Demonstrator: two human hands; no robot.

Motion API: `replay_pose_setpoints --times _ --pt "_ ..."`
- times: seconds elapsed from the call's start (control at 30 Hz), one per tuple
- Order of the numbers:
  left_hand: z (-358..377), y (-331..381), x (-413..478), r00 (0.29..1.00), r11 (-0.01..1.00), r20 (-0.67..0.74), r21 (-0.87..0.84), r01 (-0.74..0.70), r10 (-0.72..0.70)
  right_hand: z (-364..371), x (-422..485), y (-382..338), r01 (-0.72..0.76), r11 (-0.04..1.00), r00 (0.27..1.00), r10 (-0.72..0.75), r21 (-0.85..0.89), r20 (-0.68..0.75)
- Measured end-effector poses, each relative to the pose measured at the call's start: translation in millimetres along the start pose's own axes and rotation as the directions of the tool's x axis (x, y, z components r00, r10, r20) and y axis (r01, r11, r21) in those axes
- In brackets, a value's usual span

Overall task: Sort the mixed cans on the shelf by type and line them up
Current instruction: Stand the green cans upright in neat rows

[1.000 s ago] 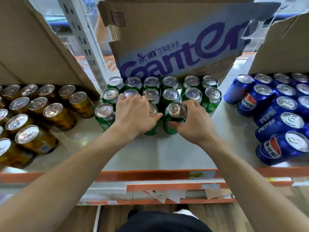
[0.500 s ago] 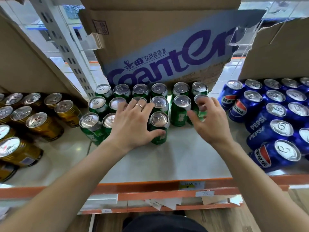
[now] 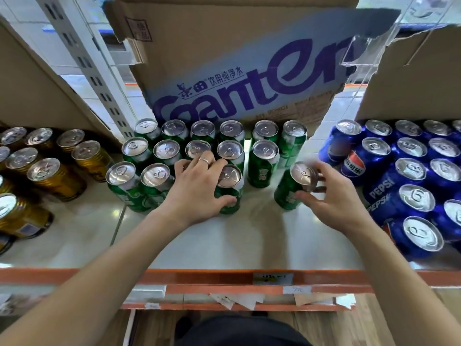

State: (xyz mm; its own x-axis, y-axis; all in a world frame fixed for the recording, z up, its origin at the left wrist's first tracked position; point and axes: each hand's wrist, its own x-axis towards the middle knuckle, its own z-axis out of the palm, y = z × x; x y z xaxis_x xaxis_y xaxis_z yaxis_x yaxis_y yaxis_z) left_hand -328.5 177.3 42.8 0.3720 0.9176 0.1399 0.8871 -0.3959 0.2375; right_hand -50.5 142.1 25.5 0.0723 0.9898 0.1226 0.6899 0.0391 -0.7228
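- Head view: the right hand (image 3: pixel 331 203) curls its fingers round the rim of a tilted green aluminium can (image 3: pixel 290 189), with the thumb on its side. The can is at the front right of the green group, near the blue Pepsi cans (image 3: pixel 409 186).
- Held only near the top and leaning, that can could slip, in my judgement. It might then topple into the blue group or roll toward the orange shelf edge (image 3: pixel 224 275).
- The left hand (image 3: pixel 197 188) grips an upright green aluminium can (image 3: pixel 228 196) in the front row, thumb in front and fingers spread behind over its neighbours.
- A shove from that hand may knock over the close-packed green cans (image 3: pixel 166 151) like dominoes.
- If the tilted can is set askew in the open spot between the two held cans, the line goes crooked.
- The gold ribbed cans (image 3: pixel 55 178) stand well apart and are unlikely to be hit.
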Motion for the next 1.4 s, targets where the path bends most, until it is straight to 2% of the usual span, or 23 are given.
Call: replay_pose_setpoints --times 0.07,0.17,0.37,0.47,0.53,0.6,0.7,0.77,0.83,0.9,0.97,1.0,1.13,1.23,1.33,1.4 --pt "0 0 1 1.0 1.0 0.0 -0.006 -0.007 0.007 -2 -8 -3 0.047 0.999 0.994 -0.046 -0.002 0.095" --pt "0 -1 1 1.0 1.0 -0.01 -0.012 -0.018 0.018 9 -2 -12 0.103 0.994 0.982 -0.107 0.031 0.158" --pt "3 -6 0 0.998 0.998 -0.044 -0.045 -0.039 0.037 31 4 -24 0.146 0.986 0.98 -0.155 0.079 0.125" --pt "2 -5 -3 0.995 0.996 -0.069 -0.047 -0.07 0.067 41 0 -28 0.099 0.975 0.989 -0.118 0.198 0.091" --pt "0 -6 -13 0.983 0.993 -0.167 -0.066 -0.093 0.081 43 1 -30 0.071 0.957 0.996 -0.082 0.281 0.027" --pt "-4 -14 -27 0.942 0.986 -0.335 -0.155 -0.057 0.001 41 4 -27 0.037 0.964 0.999 -0.046 0.265 0.028" --pt "-11 -38 -54 0.776 0.935 -0.591 -0.355 -0.005 -0.221 44 0 -17 -0.017 0.989 0.99 -0.004 0.147 0.138" --pt "-11 -61 -70 0.683 0.861 -0.603 -0.503 0.075 -0.412 55 -8 -13 -0.037 0.986 0.995 0.021 0.162 0.099" --pt "-3 -91 -78 0.63 0.7 -0.452 -0.681 0.214 -0.632 61 -10 -12 -0.049 0.986 0.998 0.054 0.162 -0.027" --pt "4 -119 -80 0.595 0.479 -0.237 -0.829 0.289 -0.768 61 -7 -13 -0.06 0.988 0.996 0.069 0.141 -0.061" --pt "11 -134 -78 0.657 0.28 -0.052 -0.928 0.246 -0.752 61 -5 -19 -0.06 0.988 0.998 0.064 0.145 -0.017" --pt "14 -134 -76 0.698 0.242 -0.022 -0.945 0.219 -0.716 62 -5 -23 -0.054 0.989 0.999 0.054 0.138 -0.001" --pt "23 -130 -76 0.747 0.333 -0.067 -0.919 0.212 -0.661 72 -6 -35 -0.013 0.988 1.0 0.015 0.151 -0.011" --pt "24 -142 -82 0.813 0.345 -0.04 -0.917 0.201 -0.58 74 -11 -30 -0.058 0.944 0.998 0.063 0.326 -0.007" --pt "27 -134 -85 0.866 0.505 -0.072 -0.835 0.22 -0.496 81 -13 -26 -0.086 0.88 0.987 0.14 0.468 -0.081" --pt "36 -120 -78 0.851 0.584 -0.123 -0.776 0.239 -0.511 94 -9 -35 -0.1 0.771 0.977 0.196 0.628 -0.086"
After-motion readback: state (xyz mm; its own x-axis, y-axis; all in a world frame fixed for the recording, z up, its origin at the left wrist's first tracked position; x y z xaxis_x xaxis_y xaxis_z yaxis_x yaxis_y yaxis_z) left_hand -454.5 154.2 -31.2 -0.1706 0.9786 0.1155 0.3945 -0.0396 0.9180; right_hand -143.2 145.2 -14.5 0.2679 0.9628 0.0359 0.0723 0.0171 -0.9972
